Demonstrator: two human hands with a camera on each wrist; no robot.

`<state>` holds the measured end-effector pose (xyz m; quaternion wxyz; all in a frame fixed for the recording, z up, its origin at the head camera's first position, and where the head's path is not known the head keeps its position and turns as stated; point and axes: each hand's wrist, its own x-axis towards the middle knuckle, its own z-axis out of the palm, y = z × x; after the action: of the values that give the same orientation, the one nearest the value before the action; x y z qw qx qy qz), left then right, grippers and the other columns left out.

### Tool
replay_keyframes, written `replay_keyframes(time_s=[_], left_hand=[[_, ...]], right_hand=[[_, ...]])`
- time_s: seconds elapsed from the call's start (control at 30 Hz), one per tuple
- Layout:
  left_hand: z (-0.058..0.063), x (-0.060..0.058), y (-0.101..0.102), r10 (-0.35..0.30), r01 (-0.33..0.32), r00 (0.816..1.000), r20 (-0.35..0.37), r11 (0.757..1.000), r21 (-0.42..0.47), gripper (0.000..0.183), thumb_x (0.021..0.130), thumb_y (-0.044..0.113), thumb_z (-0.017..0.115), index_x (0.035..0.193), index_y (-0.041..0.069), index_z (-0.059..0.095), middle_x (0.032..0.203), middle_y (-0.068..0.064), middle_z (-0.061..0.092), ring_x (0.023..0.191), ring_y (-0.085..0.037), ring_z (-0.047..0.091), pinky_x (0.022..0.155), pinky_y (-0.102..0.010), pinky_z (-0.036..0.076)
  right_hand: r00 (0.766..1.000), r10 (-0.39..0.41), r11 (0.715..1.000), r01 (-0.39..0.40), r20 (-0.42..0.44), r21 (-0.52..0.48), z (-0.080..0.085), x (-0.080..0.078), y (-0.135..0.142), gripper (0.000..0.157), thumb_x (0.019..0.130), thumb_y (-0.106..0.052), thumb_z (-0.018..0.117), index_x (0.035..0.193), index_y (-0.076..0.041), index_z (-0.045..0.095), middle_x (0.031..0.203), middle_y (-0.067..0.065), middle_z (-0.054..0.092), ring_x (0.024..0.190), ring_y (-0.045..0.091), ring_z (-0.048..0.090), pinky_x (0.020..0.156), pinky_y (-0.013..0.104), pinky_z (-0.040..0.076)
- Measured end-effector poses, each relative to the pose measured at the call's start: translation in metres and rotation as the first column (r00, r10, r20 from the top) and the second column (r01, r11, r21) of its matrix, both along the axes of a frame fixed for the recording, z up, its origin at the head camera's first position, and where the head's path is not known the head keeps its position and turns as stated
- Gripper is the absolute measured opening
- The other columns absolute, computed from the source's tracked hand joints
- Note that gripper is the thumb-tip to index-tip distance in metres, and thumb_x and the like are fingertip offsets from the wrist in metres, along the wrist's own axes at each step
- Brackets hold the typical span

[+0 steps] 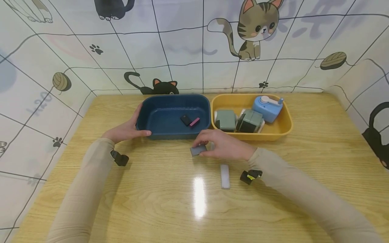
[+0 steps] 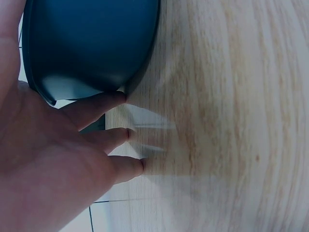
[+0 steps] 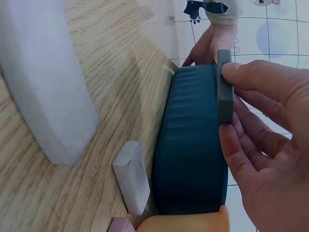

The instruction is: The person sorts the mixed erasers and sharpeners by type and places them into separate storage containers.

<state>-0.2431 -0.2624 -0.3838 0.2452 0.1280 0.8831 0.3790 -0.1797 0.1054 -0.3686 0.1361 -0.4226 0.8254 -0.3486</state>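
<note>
My right hand point(image 1: 222, 145) pinches a small grey rectangular block point(image 1: 198, 150) between thumb and fingertips, just in front of the dark blue bin point(image 1: 170, 136). In the right wrist view the block point(image 3: 225, 89) overlaps the bin's rim. At the bin's left end rests my left hand point(image 1: 127, 131), thumb along the front rim. The left wrist view shows its other fingers point(image 2: 113, 140) spread and fairly straight, tips down at the tabletop beside the bin. Inside the bin lie a black block point(image 1: 185, 120) and a magenta block point(image 1: 195, 122).
A long white block point(image 1: 225, 176) lies on the wooden table point(image 1: 152, 202). A smaller whitish block point(image 3: 133, 176) sits near the blue bin. Adjoining on the right, a yellow bin point(image 1: 255, 136) contains two grey-green objects point(image 1: 226, 119) and a blue device with a crank point(image 1: 267, 108).
</note>
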Motion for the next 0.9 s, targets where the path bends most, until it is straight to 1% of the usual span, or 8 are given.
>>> replay_keyframes(time_s=[0.33, 0.47, 0.7, 0.83, 0.9], left_hand=[[0.001, 0.001, 0.000, -0.008, 0.008, 1.000, 0.001, 1.000, 0.009, 0.114, 0.088, 0.038, 0.071, 0.148, 0.036, -0.026, 0.157, -0.002, -0.023, 0.144, -0.037, -0.004, 0.109, -0.061, 0.012], [0.000, 0.001, -0.001, -0.006, 0.006, 1.000, 0.006, 1.000, 0.008, 0.114, 0.088, 0.038, 0.071, 0.148, 0.036, -0.026, 0.157, -0.002, -0.023, 0.144, -0.037, -0.004, 0.109, -0.061, 0.012], [-0.002, -0.001, -0.001, 0.005, -0.005, 1.000, 0.004, 1.000, 0.023, 0.113, 0.088, 0.034, 0.071, 0.149, 0.033, -0.025, 0.157, -0.001, -0.022, 0.144, -0.035, -0.006, 0.109, -0.061, 0.011], [-0.002, 0.000, -0.002, -0.003, 0.003, 1.000, 0.005, 1.000, 0.012, 0.114, 0.088, 0.037, 0.071, 0.148, 0.035, -0.026, 0.157, 0.000, -0.023, 0.144, -0.035, -0.005, 0.109, -0.061, 0.012], [-0.001, 0.000, -0.002, -0.010, 0.010, 1.000, 0.009, 1.000, 0.005, 0.114, 0.088, 0.038, 0.070, 0.147, 0.037, -0.027, 0.157, 0.000, -0.024, 0.144, -0.036, -0.005, 0.109, -0.061, 0.012]], right_hand=[[1.000, 0.012, 0.999, -0.012, -0.003, -0.032, -0.003, -0.005, -0.002, 0.026, 0.085, -0.009, 0.073, 0.111, -0.010, 0.070, 0.107, -0.002, 0.063, 0.096, 0.014, 0.058, 0.086, 0.032, 0.048], [1.000, 0.008, 1.000, -0.008, -0.005, -0.030, -0.002, -0.006, -0.005, 0.027, 0.085, -0.008, 0.074, 0.111, -0.010, 0.070, 0.107, -0.002, 0.063, 0.096, 0.014, 0.058, 0.086, 0.033, 0.049], [0.999, 0.025, 0.998, -0.027, -0.044, -0.049, -0.001, -0.010, -0.010, 0.025, 0.084, -0.007, 0.074, 0.109, -0.009, 0.070, 0.106, -0.001, 0.064, 0.095, 0.014, 0.057, 0.086, 0.036, 0.049], [0.998, 0.030, 0.997, -0.035, -0.063, -0.067, 0.001, -0.012, -0.013, 0.025, 0.084, -0.007, 0.074, 0.108, -0.008, 0.070, 0.106, -0.001, 0.064, 0.094, 0.013, 0.058, 0.085, 0.034, 0.049], [0.998, 0.028, 0.997, -0.031, -0.050, -0.074, 0.002, -0.012, -0.014, 0.025, 0.084, -0.006, 0.075, 0.109, -0.008, 0.070, 0.106, 0.000, 0.064, 0.095, 0.014, 0.058, 0.086, 0.035, 0.049]])
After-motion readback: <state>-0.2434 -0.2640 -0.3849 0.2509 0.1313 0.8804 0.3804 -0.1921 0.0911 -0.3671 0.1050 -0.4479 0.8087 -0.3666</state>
